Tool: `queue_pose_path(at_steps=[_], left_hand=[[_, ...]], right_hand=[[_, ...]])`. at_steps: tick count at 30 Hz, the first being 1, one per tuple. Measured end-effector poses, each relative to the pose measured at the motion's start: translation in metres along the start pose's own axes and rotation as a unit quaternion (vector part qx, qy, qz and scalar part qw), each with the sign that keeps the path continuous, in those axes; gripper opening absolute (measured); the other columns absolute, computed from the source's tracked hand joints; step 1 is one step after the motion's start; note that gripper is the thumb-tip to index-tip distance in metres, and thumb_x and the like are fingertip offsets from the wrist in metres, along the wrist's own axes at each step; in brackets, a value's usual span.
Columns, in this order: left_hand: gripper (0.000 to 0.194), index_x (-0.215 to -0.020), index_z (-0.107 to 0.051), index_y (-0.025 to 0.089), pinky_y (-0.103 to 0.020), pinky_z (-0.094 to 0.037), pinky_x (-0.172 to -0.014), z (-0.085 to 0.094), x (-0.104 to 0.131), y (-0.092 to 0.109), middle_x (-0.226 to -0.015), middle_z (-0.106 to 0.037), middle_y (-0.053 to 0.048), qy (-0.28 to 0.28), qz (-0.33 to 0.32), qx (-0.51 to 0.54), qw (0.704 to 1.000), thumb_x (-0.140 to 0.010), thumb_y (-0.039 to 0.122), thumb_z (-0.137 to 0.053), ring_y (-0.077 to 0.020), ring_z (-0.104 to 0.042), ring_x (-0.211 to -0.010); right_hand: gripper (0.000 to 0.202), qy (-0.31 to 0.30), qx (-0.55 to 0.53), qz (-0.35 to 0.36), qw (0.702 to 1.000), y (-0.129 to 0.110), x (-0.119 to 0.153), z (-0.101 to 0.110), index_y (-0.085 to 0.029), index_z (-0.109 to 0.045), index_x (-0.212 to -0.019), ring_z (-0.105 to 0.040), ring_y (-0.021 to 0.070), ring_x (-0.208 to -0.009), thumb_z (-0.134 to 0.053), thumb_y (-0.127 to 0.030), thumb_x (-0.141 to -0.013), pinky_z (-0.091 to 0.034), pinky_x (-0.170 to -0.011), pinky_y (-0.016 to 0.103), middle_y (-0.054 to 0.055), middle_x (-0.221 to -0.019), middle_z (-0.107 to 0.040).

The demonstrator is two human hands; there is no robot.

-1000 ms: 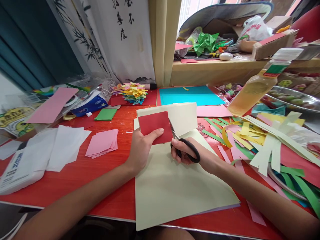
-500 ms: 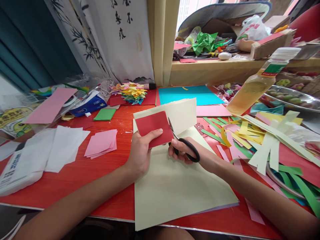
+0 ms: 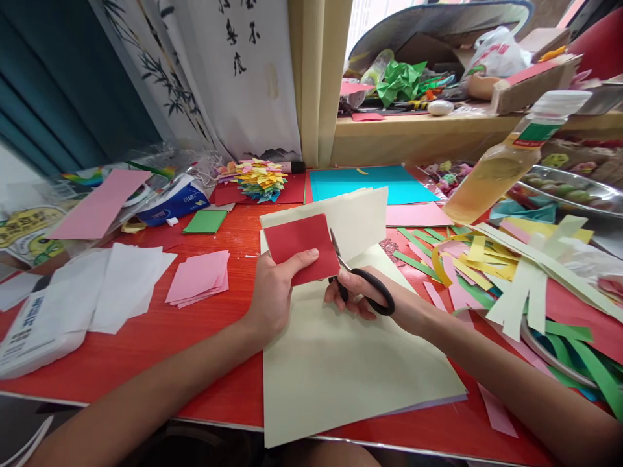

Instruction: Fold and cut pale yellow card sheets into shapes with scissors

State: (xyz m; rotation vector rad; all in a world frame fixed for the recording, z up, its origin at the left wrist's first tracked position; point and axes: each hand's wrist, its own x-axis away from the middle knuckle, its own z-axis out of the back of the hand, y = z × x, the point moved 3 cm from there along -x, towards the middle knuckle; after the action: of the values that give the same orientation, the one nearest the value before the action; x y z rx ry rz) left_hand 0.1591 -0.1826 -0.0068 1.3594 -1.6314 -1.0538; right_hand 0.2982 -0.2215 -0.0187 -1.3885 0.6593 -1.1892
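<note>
My left hand (image 3: pixel 280 285) grips a red paper square (image 3: pixel 299 243) together with a pale cream sheet (image 3: pixel 363 217) behind it, thumb pressed on the red face. In my right hand (image 3: pixel 363 292) are black-handled scissors (image 3: pixel 377 295), their blades along the right edge of the red square, against the cream sheet. How far apart the blades are is hard to make out. Below both hands lie large pale green-cream sheets (image 3: pixel 350 370), stacked on the red table (image 3: pixel 214 363).
Pink paper squares (image 3: pixel 199 279), white sheets (image 3: pixel 129 285) and a green square (image 3: pixel 205 221) lie left. Paper strips (image 3: pixel 487 259) pile up right, beside a tilted-looking bottle (image 3: pixel 501 168). At the back are a blue sheet (image 3: pixel 365 183) and a folded-paper cluster (image 3: pixel 260 180).
The scissors and my right hand have shifted very slightly right against the paper. My left hand keeps its grip on the red square; the whole view has moved a little.
</note>
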Motion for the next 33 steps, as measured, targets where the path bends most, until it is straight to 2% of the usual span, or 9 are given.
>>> queue_pose_path(at_steps=[9, 18, 33], left_hand=[[0.009, -0.061, -0.059, 0.016, -0.027, -0.05, -0.063, -0.0005, 0.0014, 0.0004, -0.066, -0.065, 0.0, -0.019, -0.027, -0.033, 0.999, -0.064, 0.02, -0.067, -0.0158, -0.062, -0.063], [0.011, -0.061, -0.059, 0.016, -0.024, -0.05, -0.063, 0.0025, -0.0003, -0.0035, -0.066, -0.064, 0.001, -0.006, -0.026, -0.022, 0.999, -0.063, 0.018, -0.069, -0.0143, -0.062, -0.065], [0.012, -0.056, -0.059, 0.017, -0.025, -0.05, -0.063, 0.0028, -0.0013, -0.0055, -0.063, -0.063, 0.002, 0.003, -0.032, -0.03, 0.999, -0.063, 0.017, -0.069, -0.0139, -0.061, -0.064]], right_hand=[[0.054, 0.016, -0.003, 0.005, 1.0, 0.0016, 0.0, -0.0008, -0.015, -0.059, -0.072, -0.04, 0.0079, -0.051, -0.04, -0.065, -0.078, -0.027, -0.044, 0.022, 0.001, -0.067, -0.05], [0.053, 0.09, 0.018, -0.02, 0.996, -0.0045, 0.0025, -0.006, -0.015, -0.05, -0.055, -0.035, 0.006, -0.045, -0.049, -0.064, -0.073, -0.026, -0.046, 0.023, -0.001, -0.05, -0.047], [0.05, 0.124, 0.021, -0.018, 0.992, 0.0029, 0.0021, -0.0091, -0.016, -0.046, -0.051, -0.037, 0.0068, -0.047, -0.048, -0.059, -0.077, -0.026, -0.049, 0.024, -0.002, -0.05, -0.047]])
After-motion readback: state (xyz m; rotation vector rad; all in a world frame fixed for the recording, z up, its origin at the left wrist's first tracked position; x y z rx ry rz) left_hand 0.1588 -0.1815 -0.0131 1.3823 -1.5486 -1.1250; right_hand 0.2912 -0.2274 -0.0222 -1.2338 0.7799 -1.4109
